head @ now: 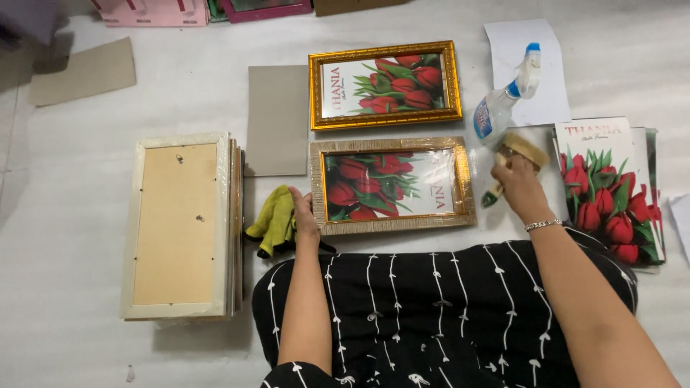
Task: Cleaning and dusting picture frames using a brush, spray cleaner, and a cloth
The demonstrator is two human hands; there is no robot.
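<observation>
A pale gold picture frame with a red tulip print is lying flat on the white floor, just in front of the knees. Its left edge is gripped by the left hand, fingers curled together over the moulding, a yellow cloth just beside. A wide flat brush is clasped in the right hand (fingers wrapped round the handle), off the frame's right end, near a spray bottle.
</observation>
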